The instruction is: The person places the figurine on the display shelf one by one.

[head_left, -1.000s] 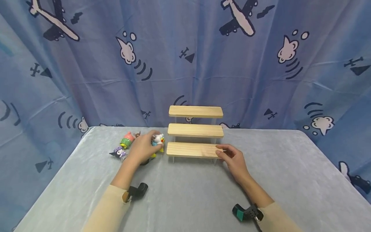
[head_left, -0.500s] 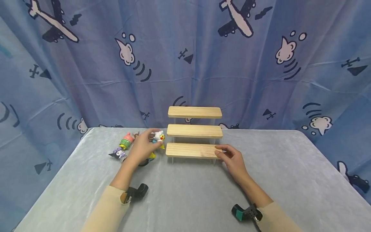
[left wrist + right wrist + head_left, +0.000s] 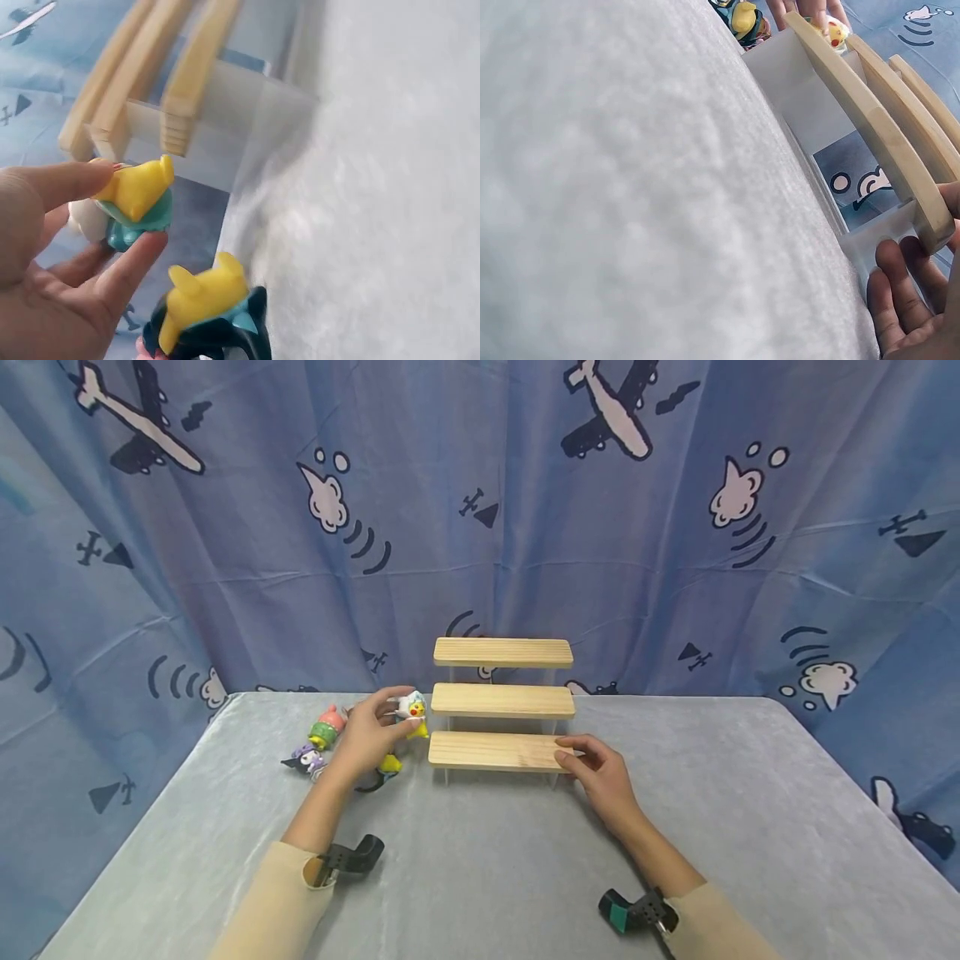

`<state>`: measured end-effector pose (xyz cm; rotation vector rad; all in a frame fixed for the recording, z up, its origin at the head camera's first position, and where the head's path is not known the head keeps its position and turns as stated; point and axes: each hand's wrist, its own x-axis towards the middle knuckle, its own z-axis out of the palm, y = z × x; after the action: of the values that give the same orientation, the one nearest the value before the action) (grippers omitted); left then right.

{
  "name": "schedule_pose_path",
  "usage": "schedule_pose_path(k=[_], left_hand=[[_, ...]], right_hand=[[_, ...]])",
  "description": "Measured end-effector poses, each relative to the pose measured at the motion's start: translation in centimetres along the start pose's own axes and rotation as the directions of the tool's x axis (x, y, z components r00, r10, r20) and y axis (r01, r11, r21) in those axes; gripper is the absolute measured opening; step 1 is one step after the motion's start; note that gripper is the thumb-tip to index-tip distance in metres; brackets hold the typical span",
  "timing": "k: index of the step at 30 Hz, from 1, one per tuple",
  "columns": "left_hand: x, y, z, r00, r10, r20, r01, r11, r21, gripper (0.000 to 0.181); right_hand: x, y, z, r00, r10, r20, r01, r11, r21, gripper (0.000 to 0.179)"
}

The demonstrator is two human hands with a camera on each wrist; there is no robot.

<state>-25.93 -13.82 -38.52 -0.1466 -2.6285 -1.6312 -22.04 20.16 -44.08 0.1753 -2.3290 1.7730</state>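
Observation:
My left hand (image 3: 367, 731) pinches a small yellow figurine (image 3: 414, 710) with a white hood between thumb and fingers, just left of a three-tier wooden display stand (image 3: 498, 752). In the left wrist view the figurine's yellow body and teal lower part (image 3: 142, 195) show between the fingers. My right hand (image 3: 606, 777) holds the right end of the lowest shelf, thumb and index finger at the board's edge. In the right wrist view the other fingers (image 3: 904, 292) lie by the clear side panel under that board (image 3: 900, 150).
Left of the stand lie more figurines: a pink and green one (image 3: 327, 727), a purple and black one (image 3: 306, 760), and a yellow and dark one (image 3: 388, 767) under the left hand. A patterned blue curtain (image 3: 420, 527) hangs behind the grey-covered table (image 3: 480, 868).
My left hand has lifted the figurine slightly, and it shows more fully beside the stand. The right hand stays at the lowest shelf's end. The view has shifted a little.

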Motion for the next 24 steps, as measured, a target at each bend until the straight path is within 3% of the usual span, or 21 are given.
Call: schedule_pose_path(k=[7,13,16,24], left_hand=[[0.08,0.31,-0.26,0.994,-0.098,0.054,0.107,0.973,-0.204,0.058],[0.20,0.40,0.06,0.982,-0.162,0.099,0.188,0.908,-0.376,0.060],[0.24,0.37,0.30,0.981,-0.164,0.099,0.191,0.894,-0.406,0.060],[-0.01,0.52,0.70,0.987,-0.146,0.070,0.162,0.907,-0.390,0.056]], right_hand=[[-0.05,0.13,-0.03,1.000,-0.012,0.007,0.012,1.000,0.001,0.026],[-0.05,0.12,-0.06,1.000,-0.015,0.005,0.015,1.000,-0.004,0.026],[-0.02,0.06,-0.08,1.000,-0.017,0.006,0.017,1.000,-0.001,0.026],[0.02,0.12,-0.04,1.000,-0.012,0.006,0.012,1.000,0.004,0.027]])
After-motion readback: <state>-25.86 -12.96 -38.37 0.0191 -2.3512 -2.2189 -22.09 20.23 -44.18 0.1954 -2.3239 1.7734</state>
